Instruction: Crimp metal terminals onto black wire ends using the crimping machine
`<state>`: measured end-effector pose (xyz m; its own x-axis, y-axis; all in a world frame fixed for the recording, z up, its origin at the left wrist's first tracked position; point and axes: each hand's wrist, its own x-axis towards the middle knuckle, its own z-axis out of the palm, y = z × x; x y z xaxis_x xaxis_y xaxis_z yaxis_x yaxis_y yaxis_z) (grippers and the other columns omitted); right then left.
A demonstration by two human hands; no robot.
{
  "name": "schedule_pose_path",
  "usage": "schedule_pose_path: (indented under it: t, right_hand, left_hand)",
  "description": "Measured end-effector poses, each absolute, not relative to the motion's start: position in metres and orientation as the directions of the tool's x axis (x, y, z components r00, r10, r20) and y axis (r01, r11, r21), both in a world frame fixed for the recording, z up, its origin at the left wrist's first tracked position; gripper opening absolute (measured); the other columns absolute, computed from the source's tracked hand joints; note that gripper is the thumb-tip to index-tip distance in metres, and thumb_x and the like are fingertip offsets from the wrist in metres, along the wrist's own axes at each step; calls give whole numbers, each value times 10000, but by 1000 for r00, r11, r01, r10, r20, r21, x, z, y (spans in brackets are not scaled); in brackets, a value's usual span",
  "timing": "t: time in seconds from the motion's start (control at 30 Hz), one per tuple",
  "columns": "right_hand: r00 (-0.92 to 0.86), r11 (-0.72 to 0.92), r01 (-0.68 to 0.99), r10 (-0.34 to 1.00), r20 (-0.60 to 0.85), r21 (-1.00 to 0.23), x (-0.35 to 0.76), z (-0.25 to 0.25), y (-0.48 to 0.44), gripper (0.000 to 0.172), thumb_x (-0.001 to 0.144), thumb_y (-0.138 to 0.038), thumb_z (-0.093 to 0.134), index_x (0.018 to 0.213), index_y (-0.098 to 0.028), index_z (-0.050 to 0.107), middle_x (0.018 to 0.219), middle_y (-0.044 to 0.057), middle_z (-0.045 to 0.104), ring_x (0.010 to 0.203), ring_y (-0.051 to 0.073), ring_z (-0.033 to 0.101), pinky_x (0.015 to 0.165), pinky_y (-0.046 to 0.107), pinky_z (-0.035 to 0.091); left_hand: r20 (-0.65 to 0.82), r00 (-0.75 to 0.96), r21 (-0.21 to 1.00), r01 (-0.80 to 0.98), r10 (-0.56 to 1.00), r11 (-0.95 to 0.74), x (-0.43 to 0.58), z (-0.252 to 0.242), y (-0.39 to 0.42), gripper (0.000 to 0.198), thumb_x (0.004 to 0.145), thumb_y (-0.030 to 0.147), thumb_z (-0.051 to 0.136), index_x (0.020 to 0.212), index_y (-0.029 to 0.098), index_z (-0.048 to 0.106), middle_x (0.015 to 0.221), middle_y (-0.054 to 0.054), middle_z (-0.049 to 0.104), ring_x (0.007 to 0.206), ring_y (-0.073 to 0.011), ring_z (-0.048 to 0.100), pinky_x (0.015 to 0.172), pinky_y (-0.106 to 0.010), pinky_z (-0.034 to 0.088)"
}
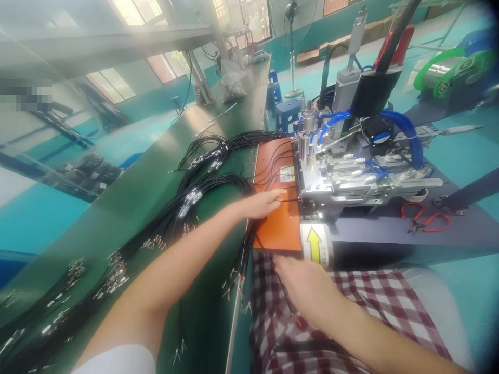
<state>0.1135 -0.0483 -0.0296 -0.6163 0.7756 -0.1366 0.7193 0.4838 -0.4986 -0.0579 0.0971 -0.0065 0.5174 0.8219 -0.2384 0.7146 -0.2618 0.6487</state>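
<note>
My left hand (268, 203) is over the orange plate (277, 228) at the front of a metal machine (319, 174). Its fingers are closed on a black cable (291, 200) that runs into the machine's front. Lower down, my right hand (304, 280) is above the checked cloth on my lap, fingers curled round another thin black cable (284, 292); its fingertips are partly hidden. Several more cables cross the plate. A bundle of black cables (246, 246) with bare copper ends hangs over the table edge beside my left wrist.
Large bundles of black cables (163, 221) lie along the green table (152, 150). Red-handled pliers (424, 221) rest on the grey bench to the right. A white roll with a yellow arrow (315, 244) sits under the machine. Behind are blue stools (287, 111) and a green wire spool (444, 78).
</note>
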Motion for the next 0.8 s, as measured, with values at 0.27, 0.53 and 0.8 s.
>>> schedule_pose_path:
  t: [0.27,0.53,0.8]
  right_hand:
    - [-788,779,574,609,86,-253,59,-25,-1,247,803,-50,525,1023,-135,598,1075,149,587,860,243,622,632,305,482]
    - [-893,890,412,437,109,-196,62,-27,18,220,807,-80,571,1016,-142,600,1033,117,617,857,213,614,637,290,481]
    - [-943,938,233,282,178,-256,65,-23,43,146,788,-132,567,917,-167,627,916,65,654,746,192,624,599,289,436]
  left_hand:
    - [-215,454,744,650,865,-156,-57,28,98,397,882,284,471,1241,145,568,1076,-88,692,897,-192,675,849,-352,531]
    - [36,113,814,573,993,-95,-117,55,78,245,898,282,521,1061,127,619,876,-52,683,735,-142,655,737,-335,546]
    - [132,-61,803,592,989,-71,-140,37,53,277,795,327,529,954,138,654,784,-63,701,695,-175,671,675,-327,543]
